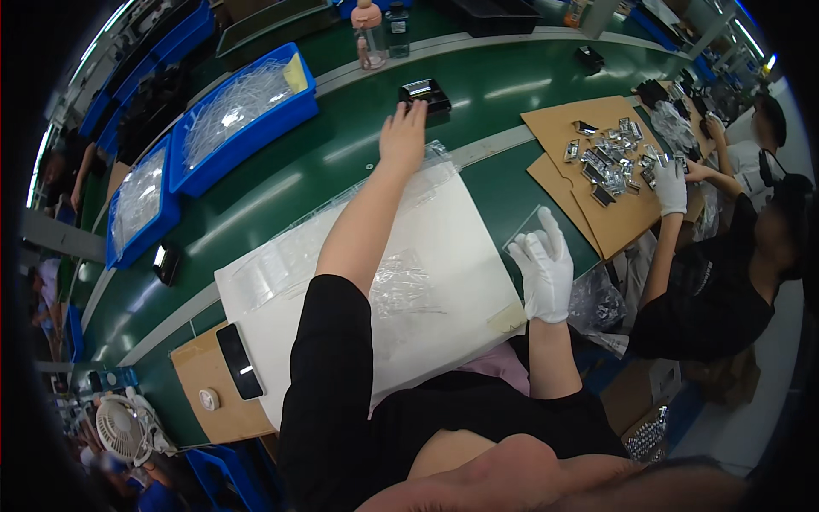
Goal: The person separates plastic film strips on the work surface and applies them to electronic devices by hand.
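Note:
My bare left hand [404,136] reaches far across the green surface, fingers stretched out. Its fingertips touch the near edge of a glossy black part [435,92] lying there. My right hand [546,273], in a white glove, is raised beside the right edge of the white work sheet [465,264]. Its bent fingers hold a thin clear plastic piece [523,229] with straight edges; the gloved fingers hide part of it. Clear plastic film [401,282] lies on the white sheet between my arms, and more clear film [273,277] lies along its far left side.
Two blue bins [243,149] with clear strips stand at the far left. Another black part [165,264] lies near them. A phone [240,360] and tape roll [209,398] lie left. At right, a co-worker handles shiny parts on cardboard [559,128]. Bottles [368,38] stand at the back.

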`<act>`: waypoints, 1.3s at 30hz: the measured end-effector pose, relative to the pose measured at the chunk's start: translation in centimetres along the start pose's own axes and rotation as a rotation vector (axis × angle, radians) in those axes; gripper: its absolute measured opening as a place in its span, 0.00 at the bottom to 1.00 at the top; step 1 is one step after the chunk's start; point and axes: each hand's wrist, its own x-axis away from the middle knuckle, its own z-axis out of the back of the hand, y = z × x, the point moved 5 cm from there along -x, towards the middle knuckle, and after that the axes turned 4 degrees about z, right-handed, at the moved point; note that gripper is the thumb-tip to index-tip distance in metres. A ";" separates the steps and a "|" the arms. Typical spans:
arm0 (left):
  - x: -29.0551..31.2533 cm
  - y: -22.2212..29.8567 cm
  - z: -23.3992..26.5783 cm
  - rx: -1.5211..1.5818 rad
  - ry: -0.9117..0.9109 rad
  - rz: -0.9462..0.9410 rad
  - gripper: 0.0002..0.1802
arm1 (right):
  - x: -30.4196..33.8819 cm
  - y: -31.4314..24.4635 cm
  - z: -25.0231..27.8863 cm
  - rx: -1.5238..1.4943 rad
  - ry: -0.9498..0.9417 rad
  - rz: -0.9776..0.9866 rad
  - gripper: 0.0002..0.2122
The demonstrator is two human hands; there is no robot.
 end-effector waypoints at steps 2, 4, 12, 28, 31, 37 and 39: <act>0.3 -1.9 -1.4 0.012 -0.095 0.135 0.26 | 0.2 -0.6 -0.5 0.042 -0.018 0.001 0.15; -0.8 -1.2 -1.0 -0.006 -0.226 0.138 0.26 | -0.1 -0.7 0.6 0.054 -0.031 0.004 0.14; 2.0 -3.3 5.0 0.320 -0.311 0.197 0.23 | 0.5 0.5 -0.2 0.119 -0.187 0.013 0.09; 16.1 0.4 20.5 1.948 -0.452 1.147 0.48 | 5.8 1.5 -9.6 0.240 -0.728 -0.039 0.06; 16.7 0.2 21.8 1.911 -0.479 1.188 0.49 | 6.6 1.7 -10.0 0.254 -0.751 -0.050 0.04; 17.8 0.1 21.4 1.898 -0.576 1.267 0.49 | 6.9 2.3 -9.8 0.246 -0.772 -0.058 0.03; 17.8 0.3 21.2 1.898 -0.585 1.267 0.49 | 6.8 2.3 -9.8 0.256 -0.764 -0.066 0.03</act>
